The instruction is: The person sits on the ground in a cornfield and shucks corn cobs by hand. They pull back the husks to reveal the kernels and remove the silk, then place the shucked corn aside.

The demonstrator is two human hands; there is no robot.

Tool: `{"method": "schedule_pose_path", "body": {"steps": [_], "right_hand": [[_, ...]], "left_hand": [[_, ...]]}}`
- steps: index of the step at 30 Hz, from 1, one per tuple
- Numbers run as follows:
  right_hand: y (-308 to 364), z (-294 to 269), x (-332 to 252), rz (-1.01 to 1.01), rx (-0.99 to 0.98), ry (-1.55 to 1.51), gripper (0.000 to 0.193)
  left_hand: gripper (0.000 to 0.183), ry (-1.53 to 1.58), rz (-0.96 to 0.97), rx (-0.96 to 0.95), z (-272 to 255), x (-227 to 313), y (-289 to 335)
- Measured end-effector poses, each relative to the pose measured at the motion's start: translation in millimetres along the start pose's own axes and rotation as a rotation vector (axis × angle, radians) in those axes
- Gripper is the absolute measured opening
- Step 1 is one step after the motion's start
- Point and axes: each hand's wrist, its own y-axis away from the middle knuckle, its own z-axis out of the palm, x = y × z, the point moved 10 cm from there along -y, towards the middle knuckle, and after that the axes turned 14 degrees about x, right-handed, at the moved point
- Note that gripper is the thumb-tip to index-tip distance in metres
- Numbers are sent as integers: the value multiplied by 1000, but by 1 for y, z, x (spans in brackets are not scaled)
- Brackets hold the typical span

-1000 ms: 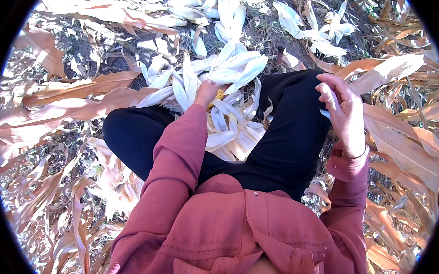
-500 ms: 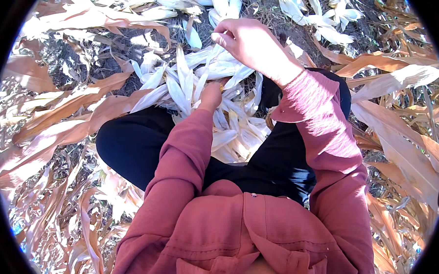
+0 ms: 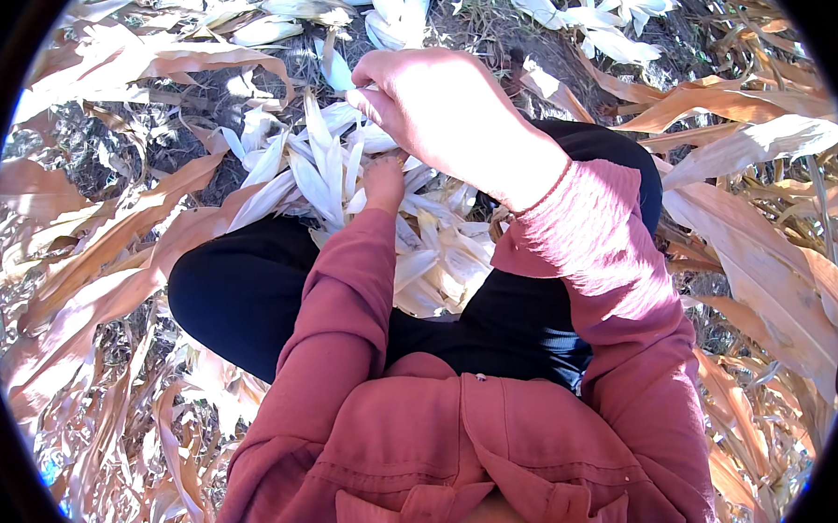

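Note:
My left hand (image 3: 384,181) is closed around an ear of corn; most of the ear is hidden by the hand. Pale dry husk leaves (image 3: 314,177) fan out from it on the left. Just above and to the right, my right hand (image 3: 445,115) is raised with thumb and fingers pinched together. Whatever is between those fingertips is too washed out by sunlight to tell. Loose husks (image 3: 437,251) are heaped between my crossed legs, below both hands.
Pale husked corn pieces (image 3: 390,15) lie on the soil ahead, with another cluster (image 3: 605,20) at the far right. Long brown dried corn leaves (image 3: 109,224) cover the ground at left, and more leaves (image 3: 755,256) at right. My black-trousered knees (image 3: 242,288) flank the heap.
My right hand has moved left and lower, closer to my left hand. The left hand remains in the husks. The whole view has shifted slightly.

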Motion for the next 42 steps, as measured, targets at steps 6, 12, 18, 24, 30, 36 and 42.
{"method": "schedule_pose_path", "body": {"steps": [6, 12, 18, 24, 30, 36, 42], "right_hand": [[2, -1, -1, 20, -27, -2, 12], [1, -1, -1, 25, -12, 16, 11], [0, -6, -3, -32, 76, 25, 10], [0, -5, -1, -19, 79, 31, 9], [-1, -4, -2, 2, 20, 21, 11], [-5, -4, -2, -84, 131, 49, 12], [-16, -3, -1, -50, 102, 33, 16]], "left_hand": [[15, -302, 24, -218, 0, 7, -3], [19, -332, 54, -325, 5, 2, 1], [22, -364, 71, -208, -6, 1, 1], [27, -358, 77, -199, -5, 1, 3], [32, -371, 61, -134, -14, -2, 4], [29, -371, 83, -222, -18, 3, 4], [25, -513, 197, -317, -88, 37, -25]]}}
